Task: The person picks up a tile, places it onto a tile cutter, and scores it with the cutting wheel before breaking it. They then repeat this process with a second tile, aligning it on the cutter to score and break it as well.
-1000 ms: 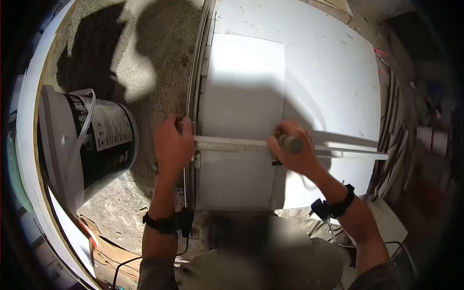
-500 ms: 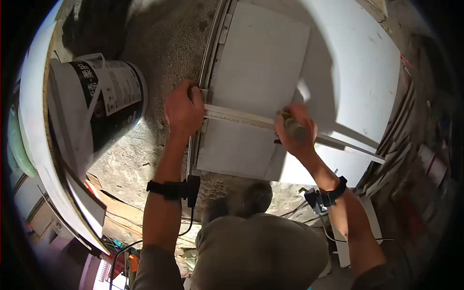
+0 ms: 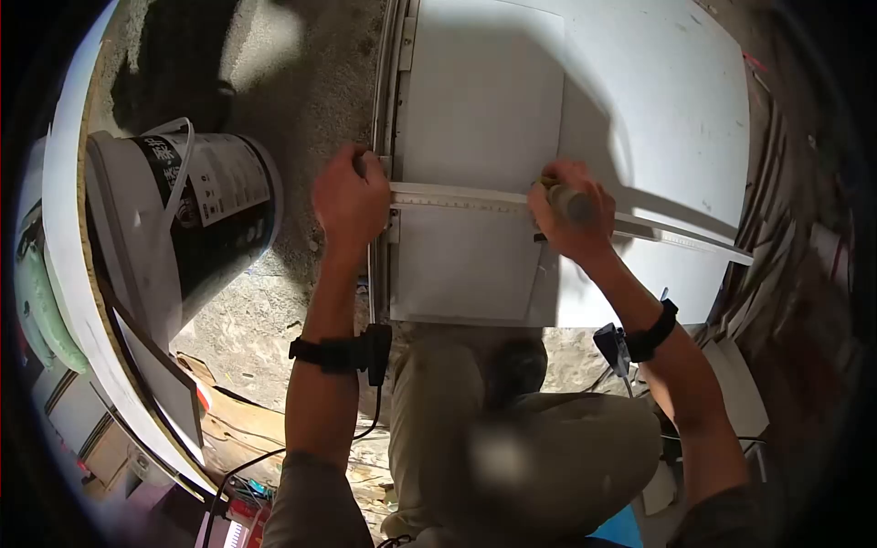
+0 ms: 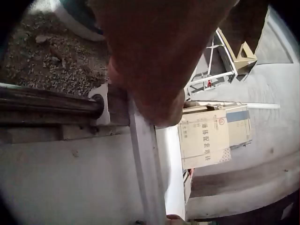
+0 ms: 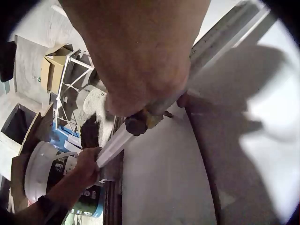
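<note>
A long graduated metal ruler lies across a white tile, which rests on a larger white slab. My left hand grips the ruler's left end, where a grey end block sits against the dark metal rail along the slab's edge. Farther along the ruler, my right hand is wrapped round a stubby cylindrical cutter handle. In the right wrist view, a dark round knob and a brass-coloured piece show below that fist; its fingers are mostly hidden.
On the left, a white bucket with a black label lies on its side on the rough floor, beside a tall white board edge. Thin strips are stacked right of the slab. Cardboard boxes stand beyond.
The head view has shifted, so the tile and both hands appear higher in it. Both hands keep their holds, and the ruler lies at about the same place on the tile.
</note>
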Available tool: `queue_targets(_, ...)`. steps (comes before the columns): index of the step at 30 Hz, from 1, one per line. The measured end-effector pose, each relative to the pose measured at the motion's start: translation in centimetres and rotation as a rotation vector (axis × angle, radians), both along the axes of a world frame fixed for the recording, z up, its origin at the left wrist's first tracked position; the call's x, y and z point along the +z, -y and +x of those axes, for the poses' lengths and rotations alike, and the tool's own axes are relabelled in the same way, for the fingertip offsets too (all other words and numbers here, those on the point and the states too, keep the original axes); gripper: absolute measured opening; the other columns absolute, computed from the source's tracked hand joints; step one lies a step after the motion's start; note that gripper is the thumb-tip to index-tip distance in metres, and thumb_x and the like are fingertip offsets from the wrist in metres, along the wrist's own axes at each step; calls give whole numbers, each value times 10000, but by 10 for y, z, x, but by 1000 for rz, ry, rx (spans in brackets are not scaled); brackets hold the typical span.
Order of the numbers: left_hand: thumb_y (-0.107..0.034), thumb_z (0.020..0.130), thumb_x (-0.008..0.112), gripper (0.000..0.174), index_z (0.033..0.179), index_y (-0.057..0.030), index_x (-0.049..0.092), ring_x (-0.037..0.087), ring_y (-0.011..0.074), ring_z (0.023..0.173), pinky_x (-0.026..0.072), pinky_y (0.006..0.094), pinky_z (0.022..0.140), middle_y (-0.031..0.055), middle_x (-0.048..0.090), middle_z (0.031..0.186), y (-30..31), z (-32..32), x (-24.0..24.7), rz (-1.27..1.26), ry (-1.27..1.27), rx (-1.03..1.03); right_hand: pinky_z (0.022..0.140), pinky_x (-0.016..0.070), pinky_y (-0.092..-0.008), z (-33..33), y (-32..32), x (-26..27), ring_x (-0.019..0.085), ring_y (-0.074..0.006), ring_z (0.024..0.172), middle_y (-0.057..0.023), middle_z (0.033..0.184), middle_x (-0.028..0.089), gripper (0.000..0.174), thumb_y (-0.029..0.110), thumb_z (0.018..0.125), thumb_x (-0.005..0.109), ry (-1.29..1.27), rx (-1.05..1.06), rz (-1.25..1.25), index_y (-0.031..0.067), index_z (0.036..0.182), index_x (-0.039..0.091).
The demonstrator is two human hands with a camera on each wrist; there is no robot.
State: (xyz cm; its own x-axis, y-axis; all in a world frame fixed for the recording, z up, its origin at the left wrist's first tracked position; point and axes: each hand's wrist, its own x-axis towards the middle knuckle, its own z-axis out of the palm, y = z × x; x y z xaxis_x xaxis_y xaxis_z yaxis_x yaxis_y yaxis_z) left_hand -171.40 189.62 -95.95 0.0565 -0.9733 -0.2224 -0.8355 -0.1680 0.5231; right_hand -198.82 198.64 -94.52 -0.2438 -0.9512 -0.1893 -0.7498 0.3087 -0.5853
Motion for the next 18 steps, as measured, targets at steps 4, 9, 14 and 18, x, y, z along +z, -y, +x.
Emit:
queue_targets(4,-267,943,589,316,1077,-11,718,706,407,902,525,500,854,218,735,945,-2,2,-1,-22,21,-16,721,546,-416,6,-2,1,693,-317,788,-93,928,689,196,276,809,717,-10,-31,-57,116,908,661)
queue_targets(9,-251,974,562,313,1082,3,711,705,362,828,524,451,809,202,723,884,-18,8,-2,-31,-18,-7,688,538,-399,12,-15,-2,689,-310,782,-88,931,680,172,231,805,721,21,-29,-166,104,888,642)
queue_targets(14,-226,976,557,300,1071,17,706,695,318,781,523,438,775,182,697,816,-48,15,0,0,-46,-10,681,532,-404,18,-44,3,683,-323,792,-92,977,677,174,197,792,733,-8,-10,-153,90,882,630)
queue_targets(18,-221,980,551,294,1062,24,690,677,286,749,517,444,760,172,679,782,-83,32,-6,-83,-58,-34,688,540,-412,31,-75,0,680,-359,811,-116,1016,679,190,191,774,743,17,-18,-168,85,882,629)
